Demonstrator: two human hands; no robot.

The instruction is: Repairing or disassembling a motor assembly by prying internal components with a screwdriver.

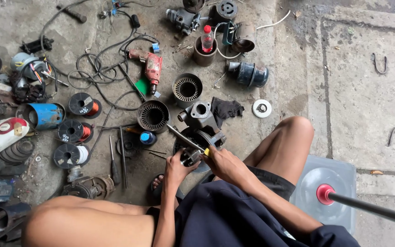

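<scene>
Fingers (184,158) around motor part (191,157), screwdriver (184,138) above

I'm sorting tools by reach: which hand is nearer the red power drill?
Left. The left hand sits below the red power drill, gripping a small metal part. The right hand lies further right, across that part, so further from the drill.

Left hand (175,165) grips metal motor part (191,157); right hand (220,162) holds screwdriver (186,138) against it; red drill (152,67) well apart.
</scene>
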